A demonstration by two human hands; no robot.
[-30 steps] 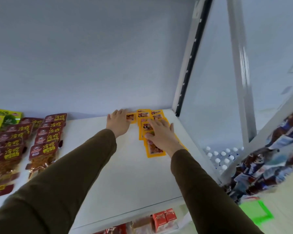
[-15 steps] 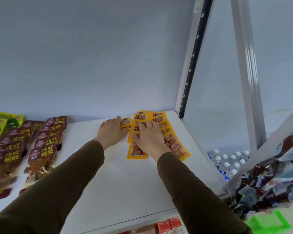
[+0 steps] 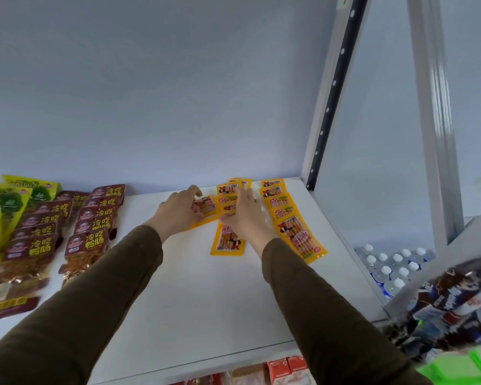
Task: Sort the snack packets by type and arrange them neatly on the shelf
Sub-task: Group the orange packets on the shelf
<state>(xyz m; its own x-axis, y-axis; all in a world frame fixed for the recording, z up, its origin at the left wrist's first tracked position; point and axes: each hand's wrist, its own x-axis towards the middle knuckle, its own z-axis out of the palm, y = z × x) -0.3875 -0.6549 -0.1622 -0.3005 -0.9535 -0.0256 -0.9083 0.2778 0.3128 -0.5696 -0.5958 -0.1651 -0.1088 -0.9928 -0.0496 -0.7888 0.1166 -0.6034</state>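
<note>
We face a white metal shelf [image 3: 206, 301] with a pale back panel, our two brown-sleeved arms reaching to its rear right. Well to the left of both hands lie two lapped rows of dark red snack packets with yellow lettering [image 3: 89, 232], and past them green-and-yellow packets [image 3: 9, 201]. Just right of our right hand [image 3: 245, 218] runs a tidy overlapped row of flat yellow packets [image 3: 289, 226]; that hand lies flat, fingers straight, pressing a second, looser yellow column [image 3: 228, 243] beneath it. Our left hand [image 3: 178, 212] curls thumb and fingers round a single skewed yellow packet [image 3: 206, 207]. We judge the yellow type is mid-arrangement; next, that skewed packet wants turning square and tucking into the column.
</note>
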